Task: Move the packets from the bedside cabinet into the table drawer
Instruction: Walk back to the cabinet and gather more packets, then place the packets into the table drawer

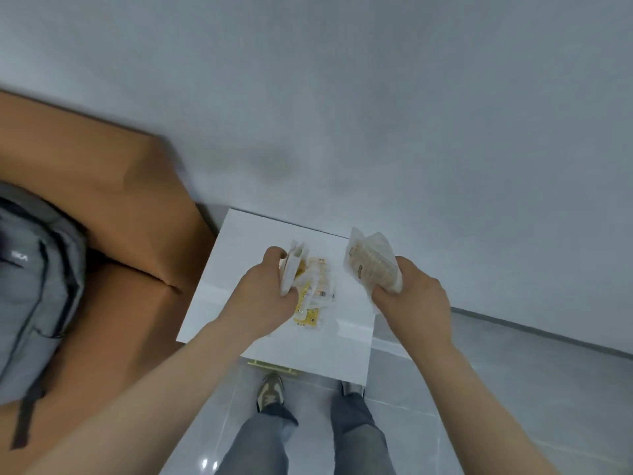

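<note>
A white bedside cabinet [236, 255] stands against the wall below me. My left hand [263, 296] grips a bunch of white packets [293, 269] just above the cabinet top. More packets [317, 296], yellow and white, lie on the top right beside that hand. My right hand [414, 299] holds a clear packet of pale brown biscuits [373, 262], lifted over the cabinet's right edge. The table drawer is not in view.
A bed with a brown cover [113, 186] lies to the left, touching the cabinet. A grey backpack [34, 279] rests on it. My legs and shoes [270, 392] stand on grey floor tiles [513, 389] in front of the cabinet. The wall [376, 114] is behind it.
</note>
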The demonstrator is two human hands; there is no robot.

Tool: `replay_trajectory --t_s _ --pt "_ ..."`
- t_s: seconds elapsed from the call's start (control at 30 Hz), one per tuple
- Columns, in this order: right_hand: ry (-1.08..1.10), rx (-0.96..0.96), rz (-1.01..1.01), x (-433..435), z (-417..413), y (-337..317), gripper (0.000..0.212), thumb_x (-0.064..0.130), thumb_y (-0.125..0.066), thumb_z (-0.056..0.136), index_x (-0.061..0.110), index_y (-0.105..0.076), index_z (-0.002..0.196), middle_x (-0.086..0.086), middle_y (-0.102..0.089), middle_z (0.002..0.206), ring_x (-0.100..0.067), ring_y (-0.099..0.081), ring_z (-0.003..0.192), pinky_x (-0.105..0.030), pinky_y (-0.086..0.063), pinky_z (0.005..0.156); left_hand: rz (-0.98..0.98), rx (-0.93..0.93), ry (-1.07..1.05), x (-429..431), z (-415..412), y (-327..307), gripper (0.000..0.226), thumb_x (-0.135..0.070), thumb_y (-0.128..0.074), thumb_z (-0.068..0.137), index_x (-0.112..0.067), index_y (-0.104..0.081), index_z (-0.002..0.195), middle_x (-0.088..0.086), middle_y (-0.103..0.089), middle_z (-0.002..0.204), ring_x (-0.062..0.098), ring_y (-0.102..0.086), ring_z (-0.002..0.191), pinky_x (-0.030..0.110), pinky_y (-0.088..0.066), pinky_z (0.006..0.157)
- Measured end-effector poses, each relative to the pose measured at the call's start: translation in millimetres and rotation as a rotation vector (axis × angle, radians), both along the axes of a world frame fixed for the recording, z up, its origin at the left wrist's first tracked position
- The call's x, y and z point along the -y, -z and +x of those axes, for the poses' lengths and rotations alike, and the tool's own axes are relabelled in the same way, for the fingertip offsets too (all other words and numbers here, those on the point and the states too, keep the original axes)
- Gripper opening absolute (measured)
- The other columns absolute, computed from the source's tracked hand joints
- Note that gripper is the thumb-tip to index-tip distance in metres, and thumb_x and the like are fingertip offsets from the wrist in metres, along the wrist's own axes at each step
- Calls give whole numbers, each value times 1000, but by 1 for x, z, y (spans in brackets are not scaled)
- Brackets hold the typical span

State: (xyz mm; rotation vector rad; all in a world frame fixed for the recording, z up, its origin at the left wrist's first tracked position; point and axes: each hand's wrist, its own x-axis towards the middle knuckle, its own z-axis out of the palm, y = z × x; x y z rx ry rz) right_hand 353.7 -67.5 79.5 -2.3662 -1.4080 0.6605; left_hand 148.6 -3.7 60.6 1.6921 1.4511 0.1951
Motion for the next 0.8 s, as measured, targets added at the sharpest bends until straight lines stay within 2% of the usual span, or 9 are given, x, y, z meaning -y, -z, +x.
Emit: replay_trajectory --t_s 0.07,0.23,0.37,0.5,0.6,0.73,0.8 --pt "57 -2 54 15 -6 -32 13 23 -58 80 31 -48 81 7 -58 63 -13 -56 58 -27 -42 49 26 16 33 5 1 -33 27 -15 -54 84 -21 -39 106 5 -60 81 21 -59 68 37 -49 53" --pt "262 -17 196 57 -1 -102 8 28 -61 81 27 -54 83 7 -61 64 -12 -57 59 -31 -48 51 172 126 159 19 21 -113 25 -19 -55 85 -29 -41 103 -7 -60 84 8 -58 73 23 -47 56" --pt "408 -50 264 101 20 -147 7 27 -62 82 27 -56 85 9 -61 65 -6 -57 59 -23 -42 48 246 217 260 41 63 -170 18 -29 -56 86 -31 -43 98 -11 -60 78 5 -57 69 20 -43 55" --pt "522 -7 357 154 47 -194 10 26 -64 81 29 -58 89 11 -63 66 -4 -58 59 -21 -45 48 308 302 384 72 104 -206 17 -32 -56 87 -38 -44 98 -13 -60 74 0 -57 67 11 -40 50" --pt "645 45 439 220 70 -229 11 24 -64 81 30 -60 91 9 -63 66 -6 -59 60 -27 -50 51 359 331 511 116 141 -229 18 -30 -57 87 -41 -45 95 -13 -60 73 0 -57 67 11 -38 50" --pt "787 127 493 323 90 -258 10 26 -64 80 33 -58 86 10 -61 62 -2 -58 58 -15 -38 44 373 394 681 200 195 -250 19 -29 -57 87 -43 -47 95 -14 -62 76 -2 -57 70 11 -41 52" --pt "846 180 515 379 97 -270 13 24 -65 79 33 -55 80 9 -60 60 -3 -57 58 -19 -42 46 358 441 752 250 220 -260 21 -27 -59 87 -41 -49 99 -16 -63 80 -3 -58 74 11 -43 56"
